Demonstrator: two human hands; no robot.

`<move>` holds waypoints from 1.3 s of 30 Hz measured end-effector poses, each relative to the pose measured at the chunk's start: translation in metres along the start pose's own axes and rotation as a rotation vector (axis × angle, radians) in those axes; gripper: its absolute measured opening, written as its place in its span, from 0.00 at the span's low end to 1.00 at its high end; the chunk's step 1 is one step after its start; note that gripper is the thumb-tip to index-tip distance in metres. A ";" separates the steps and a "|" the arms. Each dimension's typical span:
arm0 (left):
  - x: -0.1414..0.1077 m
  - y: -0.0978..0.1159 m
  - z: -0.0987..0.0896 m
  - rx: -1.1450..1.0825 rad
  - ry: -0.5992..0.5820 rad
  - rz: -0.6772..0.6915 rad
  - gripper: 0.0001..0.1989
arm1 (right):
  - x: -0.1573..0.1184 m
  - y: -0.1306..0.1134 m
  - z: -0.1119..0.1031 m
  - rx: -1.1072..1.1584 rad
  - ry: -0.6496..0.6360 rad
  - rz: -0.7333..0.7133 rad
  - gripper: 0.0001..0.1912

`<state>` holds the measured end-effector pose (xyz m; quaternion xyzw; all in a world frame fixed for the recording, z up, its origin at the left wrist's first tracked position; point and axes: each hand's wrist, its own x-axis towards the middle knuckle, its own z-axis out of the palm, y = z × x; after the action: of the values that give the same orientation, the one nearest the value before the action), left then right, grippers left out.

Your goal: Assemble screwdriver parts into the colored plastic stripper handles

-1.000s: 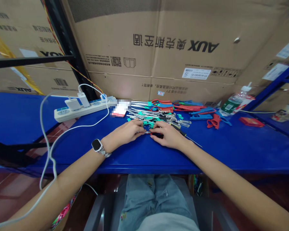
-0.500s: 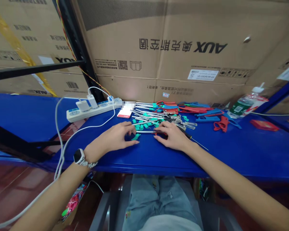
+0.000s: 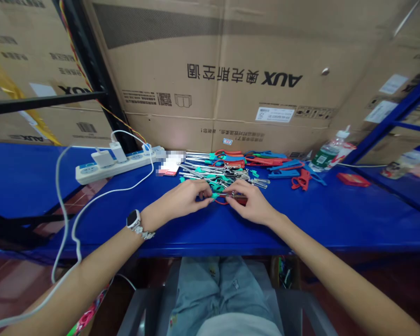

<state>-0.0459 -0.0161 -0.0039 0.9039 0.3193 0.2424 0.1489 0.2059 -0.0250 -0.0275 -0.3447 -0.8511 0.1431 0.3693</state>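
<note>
My left hand (image 3: pixel 192 196), with a watch on its wrist, pinches a small green clip (image 3: pixel 215 196) at the shaft end of a tool. My right hand (image 3: pixel 249 200) grips the tool's reddish handle (image 3: pixel 238 199), and a red loop shows below it. Both hands are close together, low over the blue table (image 3: pixel 196 233). Just behind them lies a pile of metal rods (image 3: pixel 199 172), green clips and clear-handled tools (image 3: pixel 262 183). Farther back are tools with red and blue handles (image 3: pixel 231 158).
A white power strip (image 3: pixel 126 163) with chargers and cables lies at the left. To the right are blue and red plastic pieces (image 3: pixel 285 169), a bottle (image 3: pixel 324 156) and a red box (image 3: pixel 353 179). Large cartons (image 3: pixel 245 37) stand behind the table.
My left hand has moved in toward my right hand and closed on the green clip, now at the tool. The camera view has shifted slightly to the right.
</note>
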 end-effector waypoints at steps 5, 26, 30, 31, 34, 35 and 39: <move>0.031 0.002 0.020 -0.225 0.028 -0.017 0.10 | -0.002 0.005 -0.001 0.230 0.044 0.189 0.09; 0.037 -0.005 0.031 -0.164 0.239 0.064 0.11 | 0.024 0.032 0.018 0.582 0.264 0.418 0.27; 0.039 -0.007 0.034 -0.234 0.266 -0.007 0.11 | 0.019 0.026 0.013 0.587 0.221 0.382 0.25; 0.040 -0.008 0.035 -0.285 0.278 -0.033 0.11 | 0.017 0.024 0.012 0.587 0.214 0.359 0.24; 0.041 -0.007 0.038 -0.457 0.257 -0.069 0.11 | 0.014 0.022 0.010 0.618 0.201 0.334 0.24; 0.041 -0.006 0.038 -0.481 0.247 -0.065 0.12 | 0.014 0.023 0.009 0.639 0.195 0.350 0.24; 0.039 -0.001 0.037 -0.298 0.267 0.029 0.13 | 0.014 0.023 0.009 0.715 0.184 0.445 0.26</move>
<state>-0.0002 0.0062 -0.0217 0.8362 0.2837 0.4067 0.2341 0.2036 0.0017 -0.0381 -0.3816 -0.6162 0.4739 0.5001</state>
